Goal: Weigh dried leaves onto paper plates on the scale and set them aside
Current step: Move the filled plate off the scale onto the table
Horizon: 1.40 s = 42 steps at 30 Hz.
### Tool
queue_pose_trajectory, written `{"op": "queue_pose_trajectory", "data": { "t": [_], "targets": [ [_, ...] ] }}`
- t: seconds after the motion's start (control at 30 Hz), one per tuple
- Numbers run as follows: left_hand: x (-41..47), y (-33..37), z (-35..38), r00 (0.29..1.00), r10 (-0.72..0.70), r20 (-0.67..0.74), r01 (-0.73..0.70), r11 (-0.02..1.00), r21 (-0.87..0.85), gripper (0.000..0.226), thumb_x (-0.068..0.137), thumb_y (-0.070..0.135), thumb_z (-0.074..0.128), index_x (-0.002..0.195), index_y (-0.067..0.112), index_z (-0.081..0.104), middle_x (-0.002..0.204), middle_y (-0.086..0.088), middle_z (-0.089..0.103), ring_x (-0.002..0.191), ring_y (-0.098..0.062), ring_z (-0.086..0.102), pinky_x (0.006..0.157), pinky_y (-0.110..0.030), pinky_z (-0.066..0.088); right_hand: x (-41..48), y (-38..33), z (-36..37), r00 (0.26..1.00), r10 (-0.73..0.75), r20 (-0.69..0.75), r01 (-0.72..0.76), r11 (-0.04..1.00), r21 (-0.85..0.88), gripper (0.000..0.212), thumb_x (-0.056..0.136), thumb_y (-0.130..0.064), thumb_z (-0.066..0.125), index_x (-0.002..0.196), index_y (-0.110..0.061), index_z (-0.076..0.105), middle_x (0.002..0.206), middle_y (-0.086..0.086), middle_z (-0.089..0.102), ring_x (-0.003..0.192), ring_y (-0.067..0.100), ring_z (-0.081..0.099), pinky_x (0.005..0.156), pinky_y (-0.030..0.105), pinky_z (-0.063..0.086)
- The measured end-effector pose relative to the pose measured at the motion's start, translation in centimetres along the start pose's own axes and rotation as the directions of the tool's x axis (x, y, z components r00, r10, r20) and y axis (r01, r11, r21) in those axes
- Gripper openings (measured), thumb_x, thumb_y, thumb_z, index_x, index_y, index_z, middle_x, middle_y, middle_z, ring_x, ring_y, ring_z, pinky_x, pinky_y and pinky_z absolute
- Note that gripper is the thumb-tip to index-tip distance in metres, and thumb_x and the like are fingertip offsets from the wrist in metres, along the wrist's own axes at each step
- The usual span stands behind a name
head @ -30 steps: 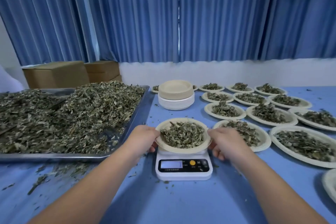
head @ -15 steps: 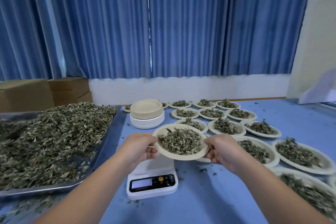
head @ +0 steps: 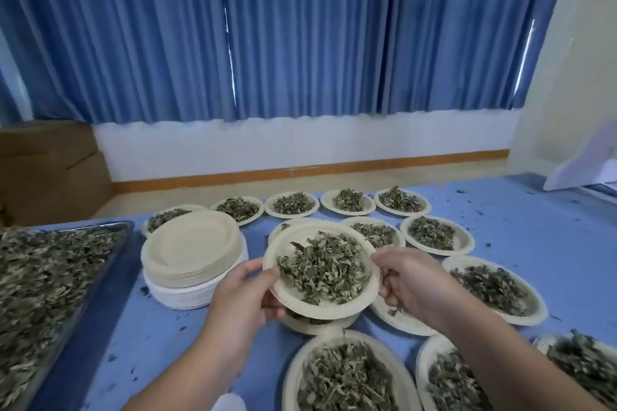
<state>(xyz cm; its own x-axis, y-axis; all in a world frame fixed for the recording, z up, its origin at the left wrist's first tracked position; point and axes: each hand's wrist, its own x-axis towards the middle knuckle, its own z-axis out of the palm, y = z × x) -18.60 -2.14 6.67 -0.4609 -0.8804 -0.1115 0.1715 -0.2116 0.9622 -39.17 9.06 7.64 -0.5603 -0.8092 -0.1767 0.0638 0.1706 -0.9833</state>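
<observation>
Holding paper plate [head: 320, 310] of dried leaves [head: 324, 272]: left hand [head: 245, 297] grips rim at 9 o'clock, right hand [head: 410, 280] at 3 o'clock, above filled plates [head: 467, 238]; empty-plate stack [head: 192, 245] at its 9 o'clock.

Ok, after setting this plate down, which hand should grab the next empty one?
Probably left: the left hand grips the filled plate on the side nearest the stack of empty plates; the right hand is farther.
</observation>
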Motion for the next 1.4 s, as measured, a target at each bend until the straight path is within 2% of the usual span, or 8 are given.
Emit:
{"op": "queue_pose_trajectory", "data": {
  "t": [0.13, 0.23, 0.47, 0.83, 1.0, 1.17, 1.3, 1.4],
  "targets": [
    [2.7, 1.7, 2.5, 0.992, -0.124, -0.031, 0.123, 0.992, -0.019, 0.018, 0.094, 0.007, 0.057, 0.112, 0.006, 0.063, 0.093, -0.017, 0.074, 0.08, -0.028, 0.068, 0.06, -0.035, 0.055, 2.1, -1.0, -1.1, 0.994, 0.107, -0.001, -0.106, 0.991, 0.075, 0.012, 0.095, -0.01, 0.054, 0.097, 0.0, 0.06, 0.056, 0.009, 0.049, 0.046, 0.02, 0.046, 0.043, 0.027, 0.034],
    [3.7, 3.6, 5.3, 0.973, -0.23, -0.028, 0.229, 0.973, -0.038, 0.02, 0.094, 0.007, 0.058, 0.113, 0.005, 0.062, 0.096, -0.016, 0.074, 0.092, -0.032, 0.07, 0.068, -0.039, 0.057, 2.3, -3.5, -3.0, 0.985, 0.171, -0.03, -0.168, 0.981, 0.094, 0.017, 0.095, -0.014, 0.057, 0.101, 0.0, 0.063, 0.056, 0.008, 0.052, 0.048, 0.02, 0.046, 0.048, 0.031, 0.033],
    [6.9, 6.1, 13.4, 0.942, -0.334, -0.035, 0.335, 0.942, 0.032, 0.015, 0.092, 0.011, 0.063, 0.106, 0.006, 0.066, 0.086, -0.014, 0.074, 0.074, -0.03, 0.07, 0.062, -0.038, 0.057, 3.4, -8.0, -10.1, 0.955, 0.28, -0.097, -0.272, 0.958, 0.093, 0.011, 0.094, -0.01, 0.06, 0.089, 0.0, 0.059, 0.055, 0.007, 0.053, 0.047, 0.021, 0.052, 0.048, 0.029, 0.041],
    [14.5, 3.8, 26.6, 0.87, -0.47, 0.149, 0.474, 0.881, 0.01, 0.02, 0.099, 0.014, 0.053, 0.116, 0.003, 0.056, 0.102, -0.021, 0.069, 0.087, -0.032, 0.07, 0.066, -0.036, 0.058, 11.0, -5.5, -23.0, 0.902, 0.357, -0.243, -0.228, 0.872, 0.432, 0.017, 0.096, 0.0, 0.052, 0.079, -0.004, 0.051, 0.061, 0.01, 0.046, 0.05, 0.018, 0.048, 0.044, 0.024, 0.041],
    [17.8, 2.1, 30.1, 0.859, -0.477, 0.183, 0.484, 0.875, 0.009, 0.011, 0.098, 0.018, 0.055, 0.106, 0.013, 0.06, 0.097, -0.014, 0.07, 0.085, -0.03, 0.073, 0.064, -0.035, 0.057, 16.5, -2.6, -27.0, 0.783, 0.463, -0.416, -0.182, 0.809, 0.559, 0.017, 0.097, -0.001, 0.051, 0.081, -0.005, 0.052, 0.065, 0.01, 0.051, 0.059, 0.019, 0.051, 0.052, 0.025, 0.048],
    [19.9, 1.1, 32.0, 0.851, -0.478, 0.215, 0.492, 0.871, -0.011, 0.012, 0.096, 0.02, 0.058, 0.106, 0.013, 0.061, 0.09, -0.009, 0.072, 0.082, -0.029, 0.074, 0.063, -0.034, 0.057, 21.0, 0.3, -28.6, 0.646, 0.532, -0.548, -0.042, 0.741, 0.67, 0.021, 0.098, -0.003, 0.051, 0.077, -0.001, 0.049, 0.066, 0.012, 0.046, 0.06, 0.019, 0.048, 0.038, 0.017, 0.048],
    [21.2, 0.3, 32.2, 0.854, -0.476, 0.21, 0.491, 0.871, -0.025, 0.012, 0.096, 0.019, 0.058, 0.105, 0.012, 0.063, 0.092, -0.01, 0.071, 0.08, -0.028, 0.074, 0.068, -0.036, 0.057, 23.9, 1.5, -28.9, 0.614, 0.573, -0.543, -0.055, 0.718, 0.694, 0.005, 0.097, 0.001, 0.052, 0.096, 0.006, 0.052, 0.071, 0.016, 0.052, 0.064, 0.021, 0.053, 0.037, 0.019, 0.049],
    [21.7, -0.3, 31.7, 0.848, -0.485, 0.214, 0.505, 0.862, -0.043, 0.015, 0.095, 0.02, 0.06, 0.107, 0.013, 0.064, 0.093, -0.01, 0.07, 0.082, -0.028, 0.074, 0.067, -0.035, 0.055, 25.7, 1.9, -28.9, 0.613, 0.584, -0.532, -0.086, 0.719, 0.69, 0.012, 0.096, 0.001, 0.054, 0.106, 0.007, 0.054, 0.073, 0.017, 0.054, 0.065, 0.021, 0.055, 0.044, 0.024, 0.052]
  ]
}}
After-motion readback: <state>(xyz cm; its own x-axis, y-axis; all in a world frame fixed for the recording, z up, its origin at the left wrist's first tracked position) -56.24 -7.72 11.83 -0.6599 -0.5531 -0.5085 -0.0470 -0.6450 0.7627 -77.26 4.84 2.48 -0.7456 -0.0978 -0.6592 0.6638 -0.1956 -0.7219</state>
